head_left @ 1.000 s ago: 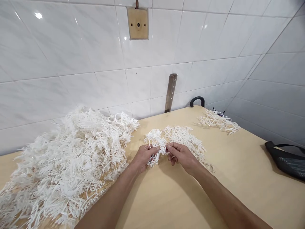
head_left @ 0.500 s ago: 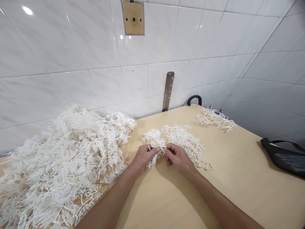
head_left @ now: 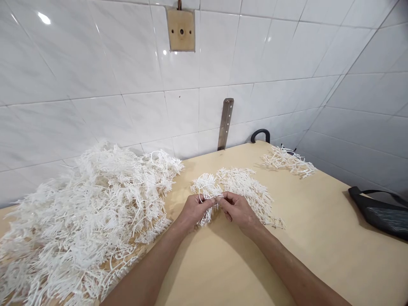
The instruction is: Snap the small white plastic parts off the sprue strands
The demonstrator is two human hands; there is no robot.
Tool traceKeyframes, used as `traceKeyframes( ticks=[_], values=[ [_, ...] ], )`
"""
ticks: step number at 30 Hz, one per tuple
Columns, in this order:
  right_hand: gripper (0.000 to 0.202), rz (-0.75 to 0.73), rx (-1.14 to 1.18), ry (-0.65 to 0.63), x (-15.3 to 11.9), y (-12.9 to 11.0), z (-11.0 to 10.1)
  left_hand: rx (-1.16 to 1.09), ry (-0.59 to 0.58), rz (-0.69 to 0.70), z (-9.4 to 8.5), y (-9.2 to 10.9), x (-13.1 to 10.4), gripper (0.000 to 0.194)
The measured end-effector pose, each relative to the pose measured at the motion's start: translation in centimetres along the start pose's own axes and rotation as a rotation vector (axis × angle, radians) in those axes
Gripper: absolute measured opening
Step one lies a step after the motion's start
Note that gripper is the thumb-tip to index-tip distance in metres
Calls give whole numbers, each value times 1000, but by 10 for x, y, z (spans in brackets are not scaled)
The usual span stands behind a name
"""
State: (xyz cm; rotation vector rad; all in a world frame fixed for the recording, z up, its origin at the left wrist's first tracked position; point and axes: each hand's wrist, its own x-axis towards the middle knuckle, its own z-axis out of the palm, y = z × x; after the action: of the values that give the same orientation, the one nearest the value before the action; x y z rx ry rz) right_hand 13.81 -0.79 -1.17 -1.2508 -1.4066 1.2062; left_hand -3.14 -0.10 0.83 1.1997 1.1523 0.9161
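Observation:
My left hand [head_left: 195, 209] is closed around a small bunch of white, branching plastic-looking sprigs [head_left: 205, 183], held just above the table. My right hand [head_left: 236, 208] pinches at the right edge of that bunch, its thumb and forefinger meeting the left thumb. What exactly the right fingertips grip is too small to make out. Directly behind the right hand lies a flat pile of loose short white pieces [head_left: 244, 182]. A large tangled heap of white sprigs [head_left: 95, 212] spreads over the left side, close to my left forearm.
The pale wooden table [head_left: 312, 238] meets a white tiled wall [head_left: 134, 55]. Thin bare white stems [head_left: 288, 161] lie at the far right corner, near a black curved handle [head_left: 261, 131]. A black bag [head_left: 381, 210] rests at the right edge. A metal strip [head_left: 225, 123] stands against the wall.
My right fingertips have moved slightly left, closing the small gap to my left thumb at the bunch. The piles stay as they were; the view has tilted up a little.

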Motion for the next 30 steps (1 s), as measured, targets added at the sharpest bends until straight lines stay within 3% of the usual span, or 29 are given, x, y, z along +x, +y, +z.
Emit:
traceKeyframes(
  ticks=[9, 16, 20, 26, 30],
  values=[
    [36, 7, -10, 96, 12, 13, 0, 82, -171, -56, -5, 15, -8, 48],
    [26, 8, -60, 87, 9, 13, 5, -232, -146, -126, -13, 5, -1, 39],
    [23, 19, -66, 107, 3, 6, 3, -253, -107, -188, -16, 0, 7, 38],
    [12, -267, -330, 361, -10, -14, -5, -221, -114, -173, -14, 0, 7, 40],
    [17, -353, -343, 320, -12, -15, 1, -201, -81, -166, -11, 3, 3, 43]
  ],
)
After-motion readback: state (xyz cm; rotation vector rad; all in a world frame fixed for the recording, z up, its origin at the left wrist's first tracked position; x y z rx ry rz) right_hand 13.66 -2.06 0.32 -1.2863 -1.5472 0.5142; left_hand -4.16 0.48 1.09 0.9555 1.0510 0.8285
